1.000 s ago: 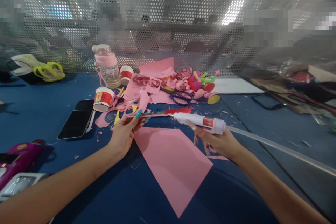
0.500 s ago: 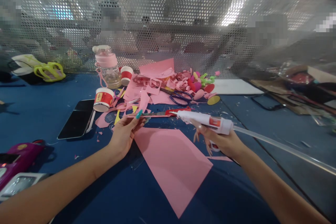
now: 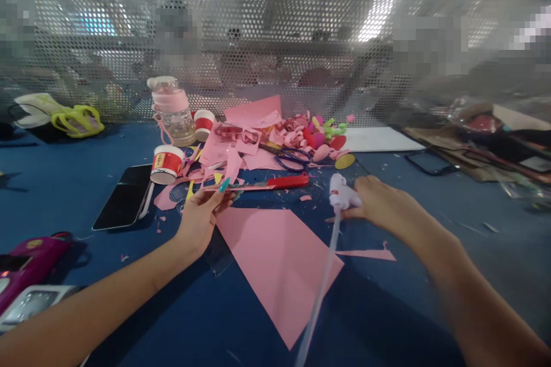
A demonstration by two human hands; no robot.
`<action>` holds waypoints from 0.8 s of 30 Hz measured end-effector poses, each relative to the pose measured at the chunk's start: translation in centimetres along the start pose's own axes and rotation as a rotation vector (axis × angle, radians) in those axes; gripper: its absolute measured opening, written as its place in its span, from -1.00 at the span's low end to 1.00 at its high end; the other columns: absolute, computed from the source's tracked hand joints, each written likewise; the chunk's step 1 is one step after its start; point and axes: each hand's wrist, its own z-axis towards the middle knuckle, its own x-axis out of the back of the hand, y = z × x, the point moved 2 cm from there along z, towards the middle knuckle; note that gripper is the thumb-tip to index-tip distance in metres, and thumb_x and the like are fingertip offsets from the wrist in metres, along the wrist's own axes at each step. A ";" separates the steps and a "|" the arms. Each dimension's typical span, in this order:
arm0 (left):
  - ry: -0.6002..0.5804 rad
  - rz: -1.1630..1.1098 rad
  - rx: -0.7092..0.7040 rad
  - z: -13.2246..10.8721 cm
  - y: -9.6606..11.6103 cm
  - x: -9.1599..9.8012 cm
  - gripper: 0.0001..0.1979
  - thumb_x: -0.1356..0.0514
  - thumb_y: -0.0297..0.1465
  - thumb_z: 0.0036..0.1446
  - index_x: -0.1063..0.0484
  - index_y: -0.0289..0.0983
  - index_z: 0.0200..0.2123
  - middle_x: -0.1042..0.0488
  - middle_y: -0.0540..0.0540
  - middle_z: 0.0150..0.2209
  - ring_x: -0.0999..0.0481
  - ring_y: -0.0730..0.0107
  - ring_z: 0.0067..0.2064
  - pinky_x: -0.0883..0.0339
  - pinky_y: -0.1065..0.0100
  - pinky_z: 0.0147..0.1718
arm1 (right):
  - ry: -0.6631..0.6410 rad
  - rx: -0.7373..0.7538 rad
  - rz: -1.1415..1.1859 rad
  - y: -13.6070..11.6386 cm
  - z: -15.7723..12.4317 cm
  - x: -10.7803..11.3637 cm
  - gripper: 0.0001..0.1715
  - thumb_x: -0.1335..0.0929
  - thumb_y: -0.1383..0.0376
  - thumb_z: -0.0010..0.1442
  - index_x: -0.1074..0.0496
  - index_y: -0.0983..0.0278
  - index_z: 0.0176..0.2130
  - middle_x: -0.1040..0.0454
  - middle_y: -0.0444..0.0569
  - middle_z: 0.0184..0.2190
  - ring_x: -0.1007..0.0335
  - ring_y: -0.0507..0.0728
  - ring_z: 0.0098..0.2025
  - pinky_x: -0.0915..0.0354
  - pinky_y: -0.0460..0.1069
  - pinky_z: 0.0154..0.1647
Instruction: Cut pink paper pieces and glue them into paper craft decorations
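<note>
My right hand (image 3: 383,203) is wrapped round a white glue gun (image 3: 340,194), which stands near the blue table (image 3: 64,183) with its long clear glue stick (image 3: 318,292) pointing back toward me. My left hand (image 3: 202,215) pinches the end of a thin pink paper strip (image 3: 241,187) at the top corner of a large pink paper sheet (image 3: 275,258). A red-handled cutter (image 3: 286,181) lies just beyond the sheet, between the two hands.
A heap of pink paper scraps (image 3: 253,137), purple scissors (image 3: 293,157) and coloured pieces lies at the back. Two red paper cups (image 3: 166,163), a pink bottle (image 3: 172,109) and a black phone (image 3: 123,198) stand left. A perforated metal screen (image 3: 275,40) closes the far edge.
My right hand has swung the glue gun from lying level over the sheet to standing at the table to the right, its stick now pointing toward me. My left hand has stayed put.
</note>
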 end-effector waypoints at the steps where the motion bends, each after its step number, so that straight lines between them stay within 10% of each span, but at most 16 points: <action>1: -0.003 0.003 0.003 0.0 0.0 0.0 -0.79 -0.38 -0.41 -0.25 -0.47 -0.33 -0.47 -0.55 -0.04 -0.46 -0.55 0.44 -0.40 -0.41 0.46 -0.37 | -0.002 -0.007 -0.026 0.4 0.0 -0.4 -0.46 -0.39 -0.05 -0.11 -0.26 0.35 -0.38 -0.35 0.20 -0.34 -0.36 0.30 -0.31 -0.18 0.02 -0.45; 8: -0.012 0.000 0.015 -0.2 0.1 -0.2 -0.77 -0.39 -0.40 -0.30 -0.47 -0.33 -0.50 -0.55 -0.03 -0.48 -0.55 0.45 -0.40 -0.41 0.48 -0.39 | 0.325 0.265 0.129 -2.9 -1.5 0.6 -0.81 -0.24 0.38 0.12 -0.37 0.38 -0.24 -0.42 0.15 -0.24 -0.33 0.25 -0.14 -0.25 0.15 -0.10; 14: -0.022 0.005 -0.021 0.1 0.2 0.0 -0.81 -0.39 -0.42 -0.29 -0.46 -0.31 -0.54 -0.56 -0.02 -0.48 -0.54 0.45 -0.41 -0.41 0.45 -0.37 | 0.012 0.812 0.404 -12.3 -5.4 -0.2 -0.16 -0.21 -0.02 0.16 0.04 0.40 0.24 0.00 0.16 0.25 0.14 0.23 0.27 -0.01 0.14 0.22; 24: -0.037 0.087 0.029 -0.3 0.2 -0.4 -0.75 -0.40 -0.40 -0.31 -0.46 -0.34 -0.49 -0.55 -0.01 -0.51 -0.55 0.47 -0.42 -0.43 0.50 -0.39 | -0.267 0.813 0.495 -13.5 -7.8 0.0 -0.01 -0.09 -0.18 0.12 0.08 0.49 0.24 0.15 0.22 0.26 0.31 0.29 0.29 0.16 0.13 0.28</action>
